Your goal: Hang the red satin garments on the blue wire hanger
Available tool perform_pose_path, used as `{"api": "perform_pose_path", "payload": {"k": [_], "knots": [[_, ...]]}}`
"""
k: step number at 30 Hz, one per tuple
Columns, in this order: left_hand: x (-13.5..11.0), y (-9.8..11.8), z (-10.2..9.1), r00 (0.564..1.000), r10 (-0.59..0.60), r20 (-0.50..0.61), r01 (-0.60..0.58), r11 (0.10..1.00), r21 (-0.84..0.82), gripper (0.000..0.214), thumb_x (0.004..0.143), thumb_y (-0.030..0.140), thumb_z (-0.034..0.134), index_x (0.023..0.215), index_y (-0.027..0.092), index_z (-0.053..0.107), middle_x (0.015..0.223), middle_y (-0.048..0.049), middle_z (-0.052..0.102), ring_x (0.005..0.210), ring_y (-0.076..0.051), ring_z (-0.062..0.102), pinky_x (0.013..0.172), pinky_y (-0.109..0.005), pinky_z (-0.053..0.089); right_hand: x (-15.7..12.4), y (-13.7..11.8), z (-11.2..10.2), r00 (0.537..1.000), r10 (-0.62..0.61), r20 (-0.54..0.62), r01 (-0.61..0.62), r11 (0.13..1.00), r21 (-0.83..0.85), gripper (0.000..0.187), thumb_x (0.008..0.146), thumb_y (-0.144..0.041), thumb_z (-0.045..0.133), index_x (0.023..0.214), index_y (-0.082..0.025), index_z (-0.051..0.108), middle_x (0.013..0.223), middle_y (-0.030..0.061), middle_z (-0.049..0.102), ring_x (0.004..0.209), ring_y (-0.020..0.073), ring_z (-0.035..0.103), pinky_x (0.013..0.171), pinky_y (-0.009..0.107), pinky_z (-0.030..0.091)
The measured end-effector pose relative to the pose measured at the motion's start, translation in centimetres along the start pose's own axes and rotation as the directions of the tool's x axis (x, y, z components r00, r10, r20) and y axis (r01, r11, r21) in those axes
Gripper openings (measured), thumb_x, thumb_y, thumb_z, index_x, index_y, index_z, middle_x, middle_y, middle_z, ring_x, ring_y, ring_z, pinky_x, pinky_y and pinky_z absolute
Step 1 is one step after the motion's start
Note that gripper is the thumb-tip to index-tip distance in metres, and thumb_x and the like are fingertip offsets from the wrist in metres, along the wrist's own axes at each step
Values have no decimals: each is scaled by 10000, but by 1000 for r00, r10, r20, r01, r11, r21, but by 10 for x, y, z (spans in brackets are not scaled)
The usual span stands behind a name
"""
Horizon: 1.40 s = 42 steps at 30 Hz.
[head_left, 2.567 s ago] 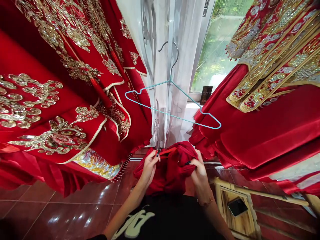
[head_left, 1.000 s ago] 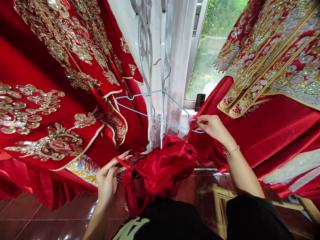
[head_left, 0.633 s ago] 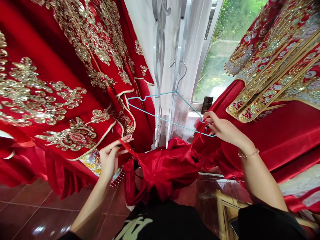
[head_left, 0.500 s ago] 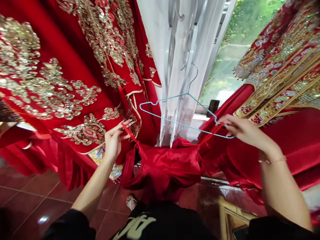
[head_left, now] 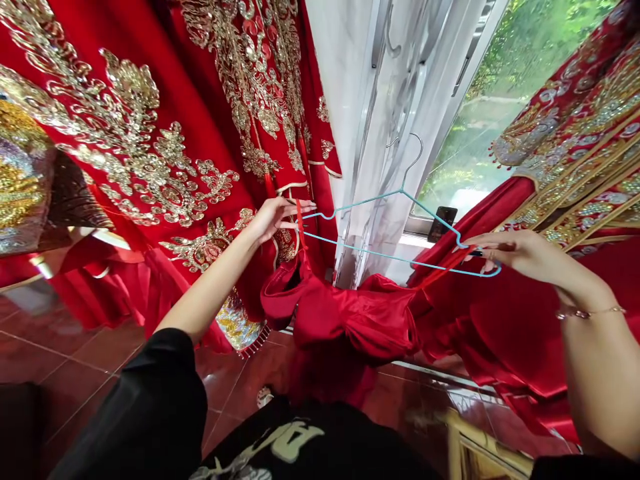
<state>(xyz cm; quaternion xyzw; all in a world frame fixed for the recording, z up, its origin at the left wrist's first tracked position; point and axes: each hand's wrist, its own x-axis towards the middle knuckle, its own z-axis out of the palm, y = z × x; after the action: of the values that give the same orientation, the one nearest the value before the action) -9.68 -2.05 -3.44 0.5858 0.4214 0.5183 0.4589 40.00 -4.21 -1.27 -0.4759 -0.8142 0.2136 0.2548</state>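
A red satin dress (head_left: 345, 313) hangs in front of me by its two thin straps. My left hand (head_left: 275, 219) is closed on the left strap (head_left: 301, 227), right at the left end of a light blue wire hanger (head_left: 373, 251). The strap appears to lie around or just against that end; I cannot tell which. With my right hand (head_left: 505, 252) I pinch the hanger's right end together with the right strap (head_left: 443, 272). The hanger's metal hook (head_left: 417, 153) points up and is over no rail.
Red garments with gold sequins (head_left: 175, 173) hang close on the left, more beaded ones (head_left: 590, 140) on the right. Behind are a white curtain (head_left: 345, 87), a metal rack (head_left: 387, 87) and a window (head_left: 520, 100). A bamboo-framed piece (head_left: 480, 440) stands low at right on the tiled floor (head_left: 240, 393).
My left hand has moved up and right, bringing the left strap to the hanger's left end. The right hand keeps its hold. The whole view has shifted somewhat.
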Motion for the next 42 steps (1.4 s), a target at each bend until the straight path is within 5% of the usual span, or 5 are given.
{"api": "perform_pose_path", "payload": {"k": [8,16,26,33,42], "knots": [[11,33,34,985,-3,174,-52,949,311,578,852,671,590,756,115,719,808,-178,753,887,-303,734,723,-401,619,12,16,14,1000,-6,0,6,996,91,278,797,-335,654,995,-190,785,793,111,776,526,188,668,554,325,536],[26,30,36,949,171,266,-315,454,834,328,949,354,502,704,185,641,626,-26,609,654,-189,577,794,-353,440,7,-13,48,977,-81,-195,17,951,-308,262,861,-258,581,1012,-176,779,697,58,753,607,180,671,662,300,513],[18,-1,33,921,345,180,-324,423,846,189,895,214,487,809,191,655,751,-42,678,789,-232,603,849,-360,344,4,-11,40,965,-237,-111,213,958,-193,307,882,-269,591,1114,-233,790,1060,58,807,879,221,762,795,317,583],[20,-2,32,919,357,168,-328,453,829,174,892,207,504,803,186,653,770,-42,699,827,-244,626,887,-384,348,5,-4,44,968,-197,-152,205,978,37,335,881,-427,637,1071,-212,809,853,57,815,706,229,761,743,362,626],[19,-2,38,925,333,185,-326,443,835,226,910,226,464,827,178,669,811,-70,690,849,-258,615,903,-417,353,24,-30,37,966,-206,-154,175,965,-195,222,850,-317,641,846,-201,830,904,72,814,844,248,756,803,358,582]]}}
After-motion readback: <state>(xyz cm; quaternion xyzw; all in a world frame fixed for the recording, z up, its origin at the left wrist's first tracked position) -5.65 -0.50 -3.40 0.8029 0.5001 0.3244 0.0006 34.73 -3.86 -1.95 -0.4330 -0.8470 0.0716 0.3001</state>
